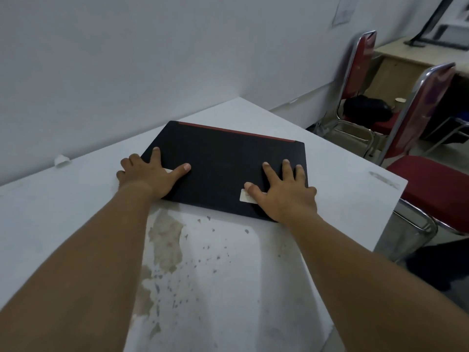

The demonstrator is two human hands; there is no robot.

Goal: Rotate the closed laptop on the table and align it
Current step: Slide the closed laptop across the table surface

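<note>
Hands lie flat on the laptop [223, 171], which sits closed on the table [228, 262] near its far corner by the wall. Our left hand [149, 174] presses the left edge, our right hand [284, 191] the near right corner; neither grasps, fingers spread open, palms down. We judge this spacing gives leverage to pivot the lid by friction. The right palm covers part of a white sticker [245, 195]; the laptop's underside and near right corner are hidden.
</note>
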